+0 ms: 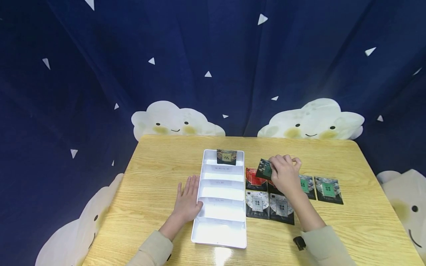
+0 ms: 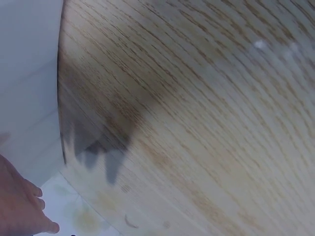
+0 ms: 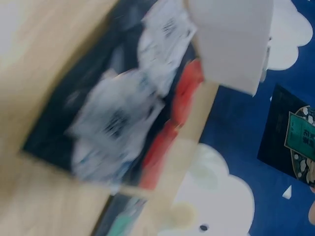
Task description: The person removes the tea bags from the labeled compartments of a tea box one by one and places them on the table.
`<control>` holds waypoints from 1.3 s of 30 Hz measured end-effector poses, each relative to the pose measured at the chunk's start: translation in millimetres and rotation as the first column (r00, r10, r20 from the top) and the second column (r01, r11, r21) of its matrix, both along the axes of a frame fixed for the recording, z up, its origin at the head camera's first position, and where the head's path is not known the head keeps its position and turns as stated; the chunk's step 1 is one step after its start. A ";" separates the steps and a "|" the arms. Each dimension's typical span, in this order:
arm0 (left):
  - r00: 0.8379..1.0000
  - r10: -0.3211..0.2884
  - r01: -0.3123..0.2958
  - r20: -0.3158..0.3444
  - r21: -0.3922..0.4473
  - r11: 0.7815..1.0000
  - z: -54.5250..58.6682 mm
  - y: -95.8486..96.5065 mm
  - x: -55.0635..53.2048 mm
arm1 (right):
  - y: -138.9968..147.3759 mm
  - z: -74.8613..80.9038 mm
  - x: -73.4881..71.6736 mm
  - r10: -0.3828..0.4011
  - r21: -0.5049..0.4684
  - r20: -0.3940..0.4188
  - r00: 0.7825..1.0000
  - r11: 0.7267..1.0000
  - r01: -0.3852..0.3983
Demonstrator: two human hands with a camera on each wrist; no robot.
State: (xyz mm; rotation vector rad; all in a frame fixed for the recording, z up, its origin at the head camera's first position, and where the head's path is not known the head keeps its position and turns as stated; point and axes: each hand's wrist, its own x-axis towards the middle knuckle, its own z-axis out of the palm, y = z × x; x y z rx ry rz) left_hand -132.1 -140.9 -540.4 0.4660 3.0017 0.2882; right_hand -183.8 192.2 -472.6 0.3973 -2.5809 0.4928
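Observation:
My right hand (image 1: 286, 175) pinches a black sachet with a green label (image 1: 264, 169) above the red-labelled sachets (image 1: 255, 179). In the right wrist view this green-label sachet (image 3: 280, 132) shows at the right edge, with only a fingertip beside it. A white tray (image 1: 219, 232) with several compartments stands lengthwise left of the sachets. Its farthest compartment contains a dark sachet with a yellowish label (image 1: 227, 157). My left hand (image 1: 187, 202) lies along the tray's left side, fingers extended, thumb at the rim. The left wrist view shows that hand (image 2: 19, 201) beside the tray's wall (image 2: 29, 98).
Two white-labelled sachets (image 1: 257, 205) lie nearest me, right of the tray. Farther right are two green-labelled sachets (image 1: 328, 189). A small black object (image 1: 299, 242) sits by my right cuff. Behind the wooden table (image 1: 159, 159) hangs a dark blue curtain (image 1: 186, 44).

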 end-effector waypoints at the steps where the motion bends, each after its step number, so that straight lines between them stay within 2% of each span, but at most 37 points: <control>1: 1.000 0.002 -0.002 -0.002 -0.003 1.000 0.0 -0.1 0.0 | 5.7 -2.2 2.4 -0.005 -0.002 0.004 1.000 1.000 0.005; 9: 1.000 0.008 -0.009 -0.023 -0.029 1.000 -2.3 -1.1 0.1 | 47.6 -19.4 19.0 -0.067 -0.004 0.054 0.996 0.998 0.067; 18: 0.999 0.013 -0.014 -0.045 -0.015 1.000 0.7 -0.7 3.0 | 88.7 -29.1 40.0 -0.146 0.037 0.180 0.973 0.989 0.142; 24: 0.999 0.021 -0.022 -0.046 -0.014 1.000 1.5 -0.2 2.7 | 111.6 -40.8 52.1 -0.146 0.060 0.275 0.950 0.989 0.134; 30: 0.999 0.021 -0.021 -0.031 -0.014 1.000 2.4 1.0 2.5 | 125.8 -65.4 62.8 -0.131 0.098 0.372 0.919 0.990 0.102; 33: 0.999 0.025 -0.025 -0.030 -0.021 0.999 2.2 1.6 2.0 | 128.7 -79.2 68.2 -0.147 0.135 0.378 0.914 0.985 0.102; 39: 0.999 0.033 -0.034 -0.012 -0.012 0.999 2.0 2.1 2.2 | 126.7 -102.9 76.6 -0.171 0.162 0.296 0.940 0.978 0.127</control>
